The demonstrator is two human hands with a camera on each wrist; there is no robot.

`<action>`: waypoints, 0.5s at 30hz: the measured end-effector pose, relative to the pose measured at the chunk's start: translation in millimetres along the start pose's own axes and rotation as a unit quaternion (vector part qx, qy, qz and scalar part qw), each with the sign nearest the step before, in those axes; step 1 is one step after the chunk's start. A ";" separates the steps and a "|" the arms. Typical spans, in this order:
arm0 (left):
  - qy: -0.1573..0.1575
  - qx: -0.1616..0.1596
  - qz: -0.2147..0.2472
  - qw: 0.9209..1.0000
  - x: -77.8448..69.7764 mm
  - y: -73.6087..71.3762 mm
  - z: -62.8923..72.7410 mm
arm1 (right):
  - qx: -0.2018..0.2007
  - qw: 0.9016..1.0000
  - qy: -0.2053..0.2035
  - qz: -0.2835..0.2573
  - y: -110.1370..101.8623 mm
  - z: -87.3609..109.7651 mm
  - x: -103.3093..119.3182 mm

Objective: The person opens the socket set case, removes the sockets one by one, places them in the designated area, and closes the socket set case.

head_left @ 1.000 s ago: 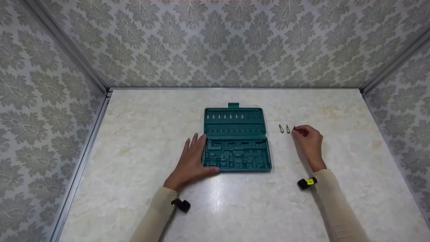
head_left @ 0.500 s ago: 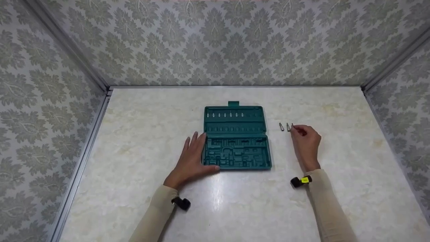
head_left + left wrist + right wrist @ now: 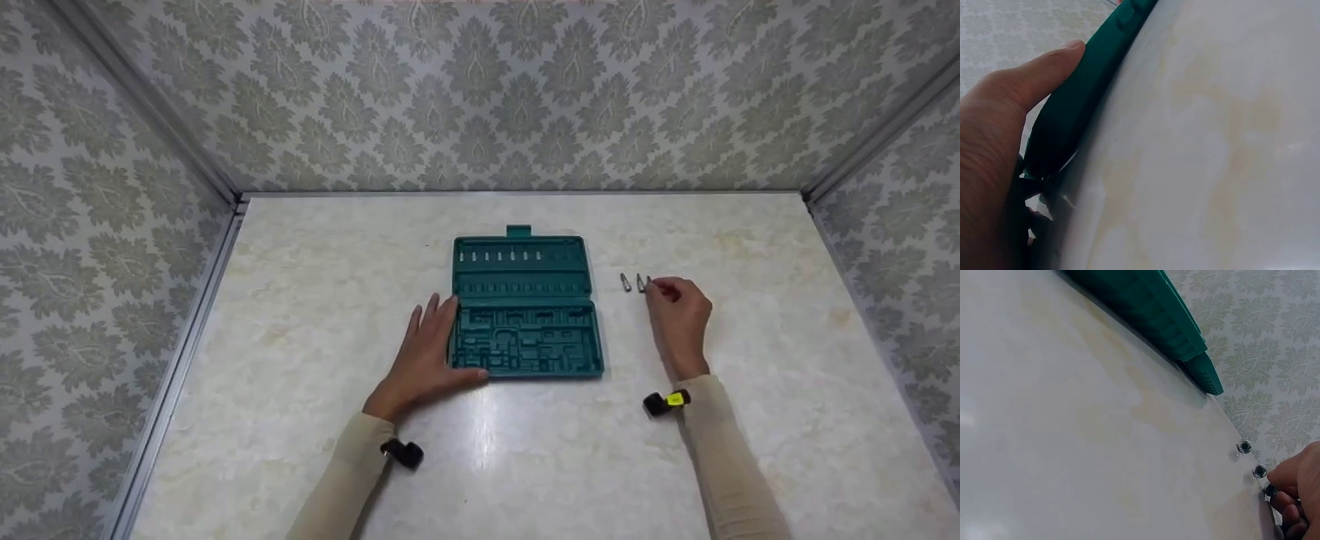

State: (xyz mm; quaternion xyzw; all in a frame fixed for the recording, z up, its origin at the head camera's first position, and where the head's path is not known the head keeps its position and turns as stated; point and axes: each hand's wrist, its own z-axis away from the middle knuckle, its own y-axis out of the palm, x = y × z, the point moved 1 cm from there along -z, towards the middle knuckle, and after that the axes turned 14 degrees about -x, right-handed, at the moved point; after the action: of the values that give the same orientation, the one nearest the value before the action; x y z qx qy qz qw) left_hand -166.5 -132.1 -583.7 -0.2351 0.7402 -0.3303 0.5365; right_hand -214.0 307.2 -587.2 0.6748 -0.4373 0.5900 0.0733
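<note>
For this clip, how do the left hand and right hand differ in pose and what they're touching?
The left hand is spread, fingers and thumb extended; the right hand has its fingers curled. The left hand rests against the green case at its near left corner; the right hand pinches a small metal piece to the case's right. Both hands emerge from beige sleeves.

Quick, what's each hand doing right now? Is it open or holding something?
Left hand: open, fingers straight, touching the green case.
Right hand: closed, pinching a small metal piece.
</note>
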 end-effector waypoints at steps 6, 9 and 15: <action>-0.007 0.002 -0.003 1.000 0.0 -2.5 2.8 | 0.004 0.999 0.037 -0.029 -0.3 -3.5 11.9; -0.006 0.006 -0.005 1.000 -0.9 -1.8 2.2 | 0.013 0.999 0.018 -0.034 0.9 -4.2 23.6; -0.007 0.011 -0.003 1.000 0.5 -1.4 0.9 | 0.086 0.995 -0.048 -0.026 17.6 2.1 47.4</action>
State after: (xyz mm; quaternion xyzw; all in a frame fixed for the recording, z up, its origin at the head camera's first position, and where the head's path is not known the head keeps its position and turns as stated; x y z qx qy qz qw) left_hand -165.8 -133.5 -583.1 -0.2334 0.7319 -0.3381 0.5436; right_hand -228.1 271.4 -554.4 0.7173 -0.3697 0.5905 0.0094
